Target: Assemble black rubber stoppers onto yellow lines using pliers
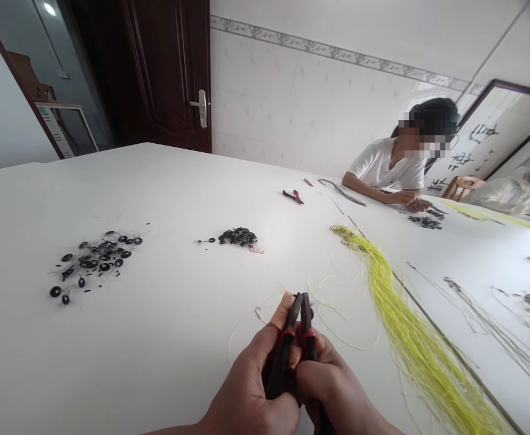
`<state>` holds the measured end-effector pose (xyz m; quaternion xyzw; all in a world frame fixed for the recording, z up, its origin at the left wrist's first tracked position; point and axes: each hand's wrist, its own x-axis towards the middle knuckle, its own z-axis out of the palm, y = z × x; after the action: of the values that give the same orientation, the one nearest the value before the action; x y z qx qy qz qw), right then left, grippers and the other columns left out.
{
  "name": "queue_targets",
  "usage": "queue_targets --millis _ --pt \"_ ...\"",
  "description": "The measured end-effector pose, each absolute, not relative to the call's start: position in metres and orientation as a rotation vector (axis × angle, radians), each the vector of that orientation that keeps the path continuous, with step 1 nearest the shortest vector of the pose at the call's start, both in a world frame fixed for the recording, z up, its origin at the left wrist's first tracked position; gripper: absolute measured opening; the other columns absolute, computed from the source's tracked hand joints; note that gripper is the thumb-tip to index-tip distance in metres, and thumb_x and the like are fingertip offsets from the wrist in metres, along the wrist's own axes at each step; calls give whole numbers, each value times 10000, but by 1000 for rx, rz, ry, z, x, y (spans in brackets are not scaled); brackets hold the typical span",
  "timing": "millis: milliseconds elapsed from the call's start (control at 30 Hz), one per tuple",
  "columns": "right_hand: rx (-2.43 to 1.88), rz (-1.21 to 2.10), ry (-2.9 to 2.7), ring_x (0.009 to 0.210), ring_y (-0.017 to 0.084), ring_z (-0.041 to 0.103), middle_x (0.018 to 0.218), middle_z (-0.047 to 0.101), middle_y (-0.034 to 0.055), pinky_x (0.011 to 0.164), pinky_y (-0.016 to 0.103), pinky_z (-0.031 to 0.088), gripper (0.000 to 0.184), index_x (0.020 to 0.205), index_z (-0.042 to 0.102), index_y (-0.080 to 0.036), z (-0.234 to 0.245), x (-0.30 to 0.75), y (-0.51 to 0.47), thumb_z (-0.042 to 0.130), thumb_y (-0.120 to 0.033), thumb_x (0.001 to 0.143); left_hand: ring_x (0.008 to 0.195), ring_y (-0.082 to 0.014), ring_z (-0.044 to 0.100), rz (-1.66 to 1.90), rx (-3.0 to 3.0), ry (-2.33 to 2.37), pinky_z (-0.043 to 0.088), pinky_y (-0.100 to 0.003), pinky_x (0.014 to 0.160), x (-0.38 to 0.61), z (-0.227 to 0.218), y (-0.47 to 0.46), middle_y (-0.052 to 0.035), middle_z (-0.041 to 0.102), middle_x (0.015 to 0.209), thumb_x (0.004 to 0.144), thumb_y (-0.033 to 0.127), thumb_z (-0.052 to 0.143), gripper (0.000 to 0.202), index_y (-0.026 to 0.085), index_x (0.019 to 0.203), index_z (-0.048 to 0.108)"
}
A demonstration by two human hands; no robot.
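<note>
Both my hands grip a pair of pliers [299, 323] with red and black handles at the bottom centre. My left hand [256, 380] is wrapped round the left handle, thumb stretched towards the jaws. My right hand [332, 380] is closed round the right handle. The pliers' jaws point away from me, nearly shut, over thin yellow strands [332, 314] lying loose on the white table [165, 338]. A long bundle of yellow strands [410, 326] runs along the table just right of my hands.
Black rings lie scattered at the left [95, 260] and in a small pile [238, 237] at the centre. Another pair of pliers [293, 196] lies further back. A person in a white shirt [389, 169] works at the far right; another person [514, 193] sits beyond.
</note>
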<state>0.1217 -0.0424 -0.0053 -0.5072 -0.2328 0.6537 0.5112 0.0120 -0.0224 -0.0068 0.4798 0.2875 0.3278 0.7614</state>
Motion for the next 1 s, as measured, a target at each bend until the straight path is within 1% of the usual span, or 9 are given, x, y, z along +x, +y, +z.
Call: queue_targets --millis 67,167,233,333,467,667,767,900,1000 --pt "-1239 1578 -589 341 44 271 366 379 -72 356 195 182 148 475 421 -178 -5 122 -42 372 -83 374 989 -162 485 727 1063 656 336 -303 925 12 -9 -21 -24 532 1070 639 8 476 794 251 1355 235" --pt "-1240 1588 -642 362 55 311 371 395 -67 381 199 238 143 488 440 -174 -3 124 -41 385 -77 399 727 -118 503 699 1066 675 422 -262 719 12 -12 -18 21 542 823 651 -1 451 800 258 1364 197" --pt "-1240 1580 -681 410 65 357 417 425 -57 421 203 283 133 515 457 -168 -2 127 -41 412 -70 437 670 -103 472 713 1101 682 410 -238 658 11 -13 -17 42 518 752 640 -22 437 802 269 1356 223" --pt "-1273 1574 -801 503 83 420 517 476 -35 498 216 332 119 584 495 -155 1 132 -39 455 -63 520 711 -106 466 759 1150 695 386 -212 641 11 -13 -16 46 514 733 628 -41 427 775 273 1326 306" --pt "-1243 1588 -960 515 80 410 549 468 -31 502 217 324 104 611 492 -149 0 136 -37 452 -56 585 549 -65 396 669 1077 696 305 -181 482 10 -8 -15 63 506 679 598 -44 405 830 283 1345 247" --pt "-1233 1580 -813 444 65 378 525 433 -60 454 214 321 124 670 451 -174 -7 130 -38 451 -87 581 576 -76 427 686 1051 677 323 -204 513 9 -6 -14 50 541 696 587 -32 408 850 260 1359 207" --pt "-1263 1589 -752 397 56 359 498 416 -70 415 209 302 131 675 438 -179 -8 128 -38 470 -113 566 558 -71 428 689 1020 670 324 -205 505 10 -7 -14 58 525 686 580 -28 407 863 263 1362 186" --pt "-1259 1605 -707 367 49 329 465 404 -74 384 203 263 137 642 424 -180 -8 128 -38 463 -116 528 563 -79 442 680 999 641 333 -209 503 11 -7 -15 65 512 654 569 -33 396 872 266 1360 185" --pt "-1251 1614 -678 363 49 317 455 406 -76 380 205 245 151 620 414 -185 -8 128 -38 446 -109 493 605 -102 469 690 1000 637 376 -236 551 12 -7 -15 54 517 674 563 -32 415 886 250 1365 168"
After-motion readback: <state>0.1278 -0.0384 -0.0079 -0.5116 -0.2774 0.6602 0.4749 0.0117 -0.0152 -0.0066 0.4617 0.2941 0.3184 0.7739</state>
